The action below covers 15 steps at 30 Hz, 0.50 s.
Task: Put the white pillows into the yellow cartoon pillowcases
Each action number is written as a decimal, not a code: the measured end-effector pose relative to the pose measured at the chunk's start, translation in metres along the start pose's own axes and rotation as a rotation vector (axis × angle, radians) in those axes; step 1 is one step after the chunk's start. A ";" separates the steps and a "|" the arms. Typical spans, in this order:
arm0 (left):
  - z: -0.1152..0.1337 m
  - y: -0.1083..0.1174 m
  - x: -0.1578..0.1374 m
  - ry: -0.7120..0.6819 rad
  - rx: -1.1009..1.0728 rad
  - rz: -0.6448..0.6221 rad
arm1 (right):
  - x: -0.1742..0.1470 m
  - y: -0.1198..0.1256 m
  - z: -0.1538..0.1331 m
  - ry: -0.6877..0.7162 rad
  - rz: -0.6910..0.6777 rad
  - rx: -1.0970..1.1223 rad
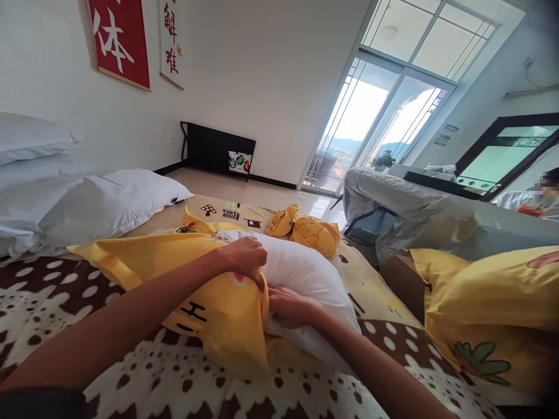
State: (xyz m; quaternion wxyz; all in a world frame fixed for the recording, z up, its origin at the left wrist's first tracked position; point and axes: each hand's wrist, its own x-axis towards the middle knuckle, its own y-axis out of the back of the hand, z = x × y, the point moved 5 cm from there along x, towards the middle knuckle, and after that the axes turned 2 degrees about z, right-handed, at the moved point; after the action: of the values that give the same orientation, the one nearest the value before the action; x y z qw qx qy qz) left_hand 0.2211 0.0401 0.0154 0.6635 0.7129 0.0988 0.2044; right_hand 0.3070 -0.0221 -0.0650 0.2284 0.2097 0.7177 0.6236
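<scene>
A white pillow (305,273) lies partly inside a yellow pillowcase (236,314), its bare end sticking out of the case's mouth to the right. My left hand (245,256) is closed on the pillowcase's edge, thumb pointing down along the rim. Just to its right, my right hand (290,307) is closed against the pillow by that same rim, its fingertips partly hidden. A patterned brown, white and beige blanket (166,378) spreads under both. Crumpled yellow cloth bundles (314,233) rest beyond the pillow.
White pillows (105,198) are piled at left. A filled yellow pillow (493,308) sits at right. Behind it stands a plastic-covered table (384,192), with a person (544,195) at the far right. A black folded table (213,145) leans against the back wall beside glass doors.
</scene>
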 end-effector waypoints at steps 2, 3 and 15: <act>-0.014 -0.008 -0.006 0.031 -0.076 -0.130 | -0.004 -0.004 -0.007 0.015 -0.055 -0.003; -0.019 -0.012 -0.010 0.036 -0.149 -0.223 | -0.005 -0.006 -0.009 0.018 -0.083 -0.006; 0.001 0.020 -0.020 0.073 -0.468 0.017 | 0.005 0.004 0.003 -0.011 -0.084 0.095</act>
State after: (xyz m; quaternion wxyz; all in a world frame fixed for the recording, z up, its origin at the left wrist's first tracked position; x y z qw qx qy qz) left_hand 0.2012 0.0292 0.0318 0.8048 0.5327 0.0667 0.2531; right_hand 0.3047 -0.0165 -0.0618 0.2482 0.1936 0.7534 0.5773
